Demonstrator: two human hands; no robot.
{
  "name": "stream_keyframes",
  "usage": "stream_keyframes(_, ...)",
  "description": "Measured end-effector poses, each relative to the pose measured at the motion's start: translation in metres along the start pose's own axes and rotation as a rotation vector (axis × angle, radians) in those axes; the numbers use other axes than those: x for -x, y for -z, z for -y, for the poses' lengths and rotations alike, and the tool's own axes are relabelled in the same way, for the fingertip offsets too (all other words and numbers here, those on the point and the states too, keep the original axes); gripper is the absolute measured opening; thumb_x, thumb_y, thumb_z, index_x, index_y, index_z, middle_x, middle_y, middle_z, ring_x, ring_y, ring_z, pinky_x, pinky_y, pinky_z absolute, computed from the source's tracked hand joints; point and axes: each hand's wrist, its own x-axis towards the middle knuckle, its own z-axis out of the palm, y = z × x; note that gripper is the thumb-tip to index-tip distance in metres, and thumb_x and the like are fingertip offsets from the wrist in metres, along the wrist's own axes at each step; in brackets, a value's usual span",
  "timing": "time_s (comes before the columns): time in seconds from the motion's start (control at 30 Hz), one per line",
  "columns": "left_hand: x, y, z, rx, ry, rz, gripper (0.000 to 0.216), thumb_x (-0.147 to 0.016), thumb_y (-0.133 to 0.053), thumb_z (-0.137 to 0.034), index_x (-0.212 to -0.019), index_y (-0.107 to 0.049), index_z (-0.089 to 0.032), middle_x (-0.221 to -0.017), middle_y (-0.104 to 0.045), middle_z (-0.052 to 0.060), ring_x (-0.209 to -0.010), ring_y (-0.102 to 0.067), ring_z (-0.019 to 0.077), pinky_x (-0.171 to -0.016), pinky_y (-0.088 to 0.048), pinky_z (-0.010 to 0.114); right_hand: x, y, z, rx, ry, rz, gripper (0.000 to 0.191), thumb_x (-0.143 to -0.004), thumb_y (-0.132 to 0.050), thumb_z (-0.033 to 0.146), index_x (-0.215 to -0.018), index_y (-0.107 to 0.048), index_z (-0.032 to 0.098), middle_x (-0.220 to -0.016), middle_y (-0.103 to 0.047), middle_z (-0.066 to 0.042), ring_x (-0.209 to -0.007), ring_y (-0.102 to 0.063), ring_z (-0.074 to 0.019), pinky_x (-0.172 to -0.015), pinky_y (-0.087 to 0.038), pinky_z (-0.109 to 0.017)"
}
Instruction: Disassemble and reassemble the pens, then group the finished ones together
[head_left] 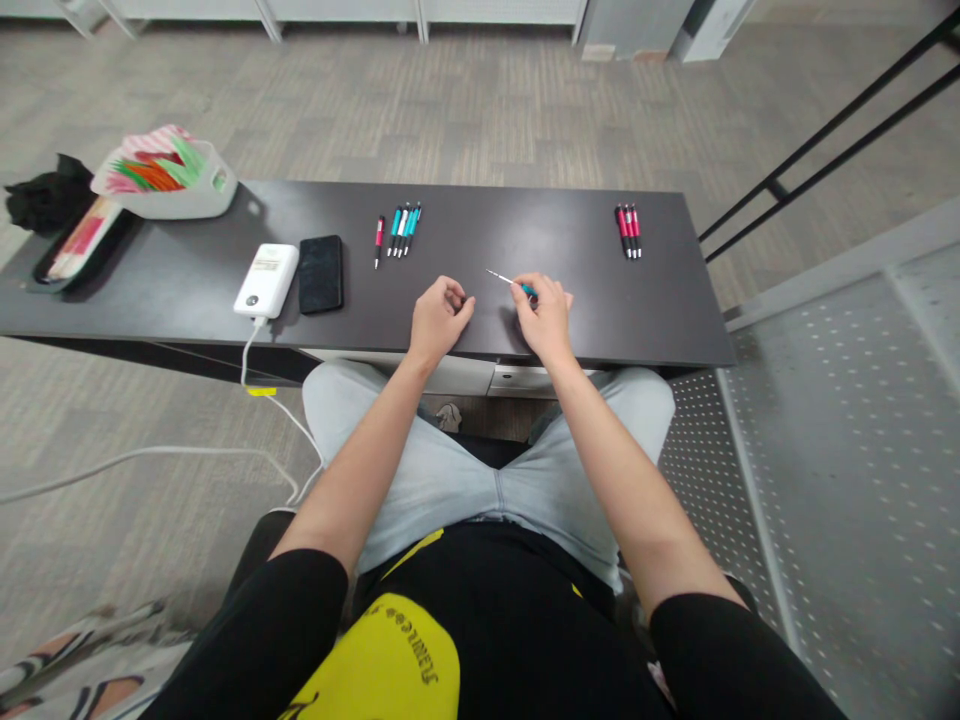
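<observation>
Over the dark desk, my right hand (544,312) is closed around a pen (529,290) with a teal barrel. A thin, pale refill (499,276) sticks out of it toward the left. My left hand (442,316) rests near the front edge, fingers curled in and thumb near the forefinger; whatever it may hold is hidden. Beyond it lie a single red pen (379,242) and a row of several teal and white pens (404,231). At the right end of the desk, a few red pens (628,232) lie side by side.
Left of the pens are a black phone (321,274) and a white power bank (267,280) with a cable (246,365) hanging over the front edge. A white basket (187,205) of colourful items, a black tray (82,260) and a black bag (51,195) stand farther left.
</observation>
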Motion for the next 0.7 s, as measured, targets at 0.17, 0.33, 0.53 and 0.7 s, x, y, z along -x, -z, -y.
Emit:
stream_keyframes(0.17,0.000,-0.001,0.001,-0.078,-0.044,0.062,0.035,-0.091,-0.094,-0.008,-0.094,-0.067,-0.030,-0.085,-0.076,-0.003,-0.073,-0.058,0.0220,-0.081,-0.047,0.037,0.000,-0.001,-0.004,-0.001,0.019,0.001,0.036,-0.136,-0.056,0.056,-0.127,-0.083,0.033,-0.135,-0.090,-0.011,-0.131,-0.076,-0.0404,-0.122,-0.052,-0.057)
stream_keyframes(0.33,0.002,0.005,0.007,-0.082,-0.084,0.094,0.024,-0.094,-0.091,-0.011,-0.093,-0.074,-0.028,-0.094,-0.081,0.000,-0.072,-0.058,0.0209,-0.083,-0.050,0.038,-0.002,-0.004,-0.008,0.023,0.032,0.012,0.035,-0.136,-0.056,0.055,-0.130,-0.083,0.034,-0.138,-0.090,-0.011,-0.132,-0.077,-0.0400,-0.122,-0.053,-0.056)
stream_keyframes(0.53,0.003,0.012,0.009,-0.094,-0.099,0.108,0.022,-0.093,-0.091,-0.011,-0.094,-0.077,-0.028,-0.099,-0.076,0.002,-0.077,-0.057,0.0217,-0.091,-0.057,0.041,-0.002,-0.007,-0.013,-0.006,0.059,0.005,0.038,-0.136,-0.055,0.057,-0.131,-0.084,0.035,-0.135,-0.091,-0.010,-0.129,-0.078,-0.0393,-0.120,-0.054,-0.056)
stream_keyframes(0.7,0.002,0.031,0.013,-0.195,-0.114,-0.004,0.035,-0.088,-0.102,-0.016,-0.105,-0.075,-0.030,-0.113,-0.072,0.006,-0.105,-0.069,0.0315,-0.105,-0.063,0.047,-0.001,-0.003,-0.008,-0.023,0.046,0.005,0.040,-0.136,-0.055,0.059,-0.128,-0.085,0.034,-0.131,-0.090,-0.011,-0.126,-0.077,-0.0397,-0.120,-0.055,-0.057)
